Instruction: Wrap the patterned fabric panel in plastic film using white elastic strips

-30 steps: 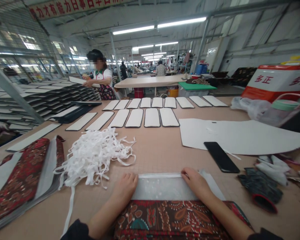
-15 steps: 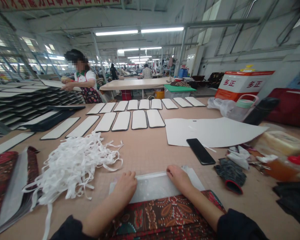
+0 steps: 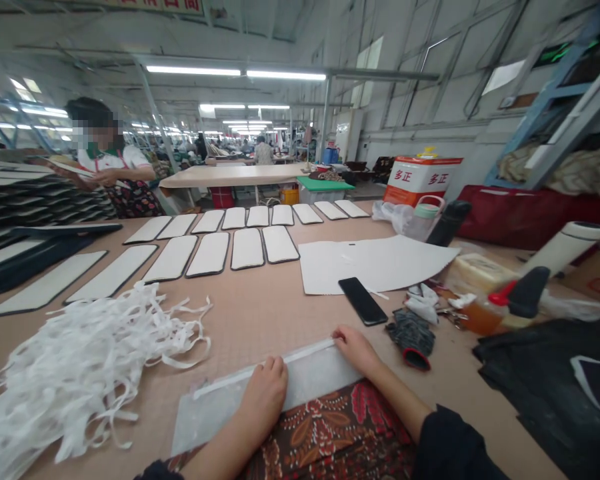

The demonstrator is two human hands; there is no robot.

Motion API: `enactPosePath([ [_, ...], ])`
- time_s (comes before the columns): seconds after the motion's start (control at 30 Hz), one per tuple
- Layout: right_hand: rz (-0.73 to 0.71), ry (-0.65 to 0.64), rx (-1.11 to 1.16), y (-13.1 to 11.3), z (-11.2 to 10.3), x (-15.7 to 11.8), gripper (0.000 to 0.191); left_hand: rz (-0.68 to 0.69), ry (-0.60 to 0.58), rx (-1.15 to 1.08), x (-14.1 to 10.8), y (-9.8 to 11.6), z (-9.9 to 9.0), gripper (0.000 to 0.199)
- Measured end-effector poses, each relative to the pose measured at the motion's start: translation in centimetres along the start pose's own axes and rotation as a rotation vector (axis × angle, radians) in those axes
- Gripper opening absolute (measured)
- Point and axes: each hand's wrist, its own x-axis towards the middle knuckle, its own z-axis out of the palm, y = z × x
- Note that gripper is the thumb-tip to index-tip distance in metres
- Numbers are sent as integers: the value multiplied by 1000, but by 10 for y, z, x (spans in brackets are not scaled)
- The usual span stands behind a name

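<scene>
A translucent sheet (image 3: 313, 373) lies on the table in front of me, and along its far edge runs a narrow white strip (image 3: 225, 380). My left hand (image 3: 266, 390) rests midway along that edge, its fingers curled together over the strip. At the strip's right end, my right hand (image 3: 355, 348) pinches it between thumb and fingers. Brown-and-red patterned fabric (image 3: 325, 430) lies at the sheet's near side, under my forearms. Left of the sheet is a loose heap of white tape strips (image 3: 95, 360).
White dark-edged panels (image 3: 207, 253) lie in two rows farther back. A large white sheet (image 3: 360, 263), a black phone (image 3: 363, 301) and a dark glove (image 3: 411, 337) are to the right, near an amber bottle (image 3: 483, 320). A co-worker (image 3: 115, 167) stands at the far left, holding a panel.
My view has turned to the right. The sheet now lies slanted, and more of it and its strip shows left of my left hand. My right hand stays at the strip's right end.
</scene>
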Motion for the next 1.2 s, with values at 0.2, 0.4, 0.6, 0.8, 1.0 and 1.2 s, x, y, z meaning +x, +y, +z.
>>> enactPosePath([
  [0.2,76,21,74,11,-6,6,16,-13,15,37,4,1,3,39],
  [0.4,63,22,32,7,-7,7,20,6,39,42,7,-1,4,47],
  [0.6,88,0,-41,6,-7,10,20,-3,45,39,9,0,5,44],
  [0.8,31,59,-338,-17,-7,-1,20,-16,74,21,8,0,5,42],
  [1.0,-521,-33,-393,-64,24,-36,21,-40,84,-1,3,4,2,40],
  [1.2,-423,-46,-383,-29,0,-41,26,-196,-53,-56,-50,-38,10,43],
])
